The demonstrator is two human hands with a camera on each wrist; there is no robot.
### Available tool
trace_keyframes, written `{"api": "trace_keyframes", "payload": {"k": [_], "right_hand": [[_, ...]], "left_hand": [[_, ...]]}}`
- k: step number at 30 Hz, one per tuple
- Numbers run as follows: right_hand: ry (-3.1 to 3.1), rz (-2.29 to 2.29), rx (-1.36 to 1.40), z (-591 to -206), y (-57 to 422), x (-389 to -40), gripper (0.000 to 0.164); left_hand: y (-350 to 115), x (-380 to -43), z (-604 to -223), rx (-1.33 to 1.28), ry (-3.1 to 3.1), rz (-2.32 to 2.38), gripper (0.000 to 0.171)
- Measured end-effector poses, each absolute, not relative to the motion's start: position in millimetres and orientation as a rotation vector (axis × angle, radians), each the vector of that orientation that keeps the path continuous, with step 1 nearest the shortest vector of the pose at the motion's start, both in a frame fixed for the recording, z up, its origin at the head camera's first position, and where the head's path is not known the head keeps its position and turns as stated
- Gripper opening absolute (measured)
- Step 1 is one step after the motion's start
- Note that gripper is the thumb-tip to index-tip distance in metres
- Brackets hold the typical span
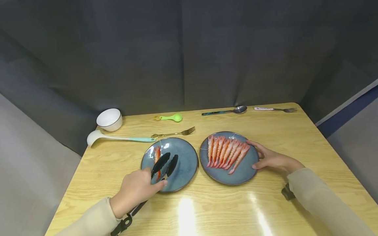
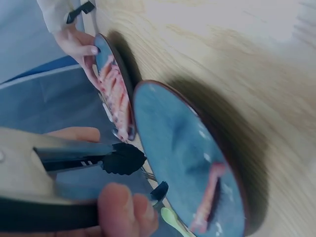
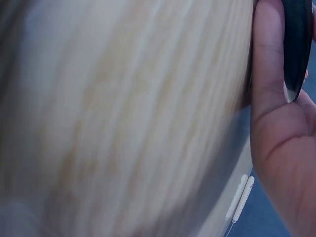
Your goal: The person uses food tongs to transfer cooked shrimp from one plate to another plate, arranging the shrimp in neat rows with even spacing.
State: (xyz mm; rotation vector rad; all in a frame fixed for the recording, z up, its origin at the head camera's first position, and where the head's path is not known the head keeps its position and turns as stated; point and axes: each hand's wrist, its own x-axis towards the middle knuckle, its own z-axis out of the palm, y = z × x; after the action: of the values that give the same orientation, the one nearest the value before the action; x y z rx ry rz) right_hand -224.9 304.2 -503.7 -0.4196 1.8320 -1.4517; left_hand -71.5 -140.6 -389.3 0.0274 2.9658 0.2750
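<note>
My left hand (image 1: 136,190) grips a pair of tongs (image 1: 172,165) with black tips. The tips stand apart over the left blue plate (image 1: 186,164), and nothing shows between them in the left wrist view. On that plate lies one shrimp (image 2: 210,200), partly behind the tongs in the head view. My right hand (image 1: 274,160) holds the right rim of another blue plate (image 1: 218,175), the rim between thumb and fingers in the right wrist view (image 3: 276,113). Several peeled shrimps (image 1: 225,152) lie side by side in a row on it.
Behind the plates lie a gold fork (image 1: 177,132), a green measuring spoon (image 1: 172,117), a spoon (image 1: 236,110) and a fork with a pale handle (image 1: 274,109). A white bowl (image 1: 110,120) and a ladle (image 1: 118,137) are at the back left. Dark cloth hangs behind the table.
</note>
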Motion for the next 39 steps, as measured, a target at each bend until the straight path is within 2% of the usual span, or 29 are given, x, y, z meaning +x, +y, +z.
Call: {"api": "trace_keyframes", "payload": {"k": [4, 14, 30, 39], "right_hand": [[1.821, -1.482, -0.406, -505, 305, -225, 0.093], [1.822, -1.485, -0.403, -501, 306, -225, 0.093], [1.817, -1.472, -0.384, -506, 307, -224, 0.093], [1.759, -1.515, -0.379, -506, 304, -226, 0.095]], "left_hand": [[-150, -71, -390, -0.037, 2.927, 0.304, 0.066], [-186, -70, -378, -0.224, 2.823, 0.377, 0.062], [-195, -75, -388, -0.223, 2.688, 0.601, 0.054], [-182, -76, -383, -0.165, 2.741, 0.578, 0.054]]}}
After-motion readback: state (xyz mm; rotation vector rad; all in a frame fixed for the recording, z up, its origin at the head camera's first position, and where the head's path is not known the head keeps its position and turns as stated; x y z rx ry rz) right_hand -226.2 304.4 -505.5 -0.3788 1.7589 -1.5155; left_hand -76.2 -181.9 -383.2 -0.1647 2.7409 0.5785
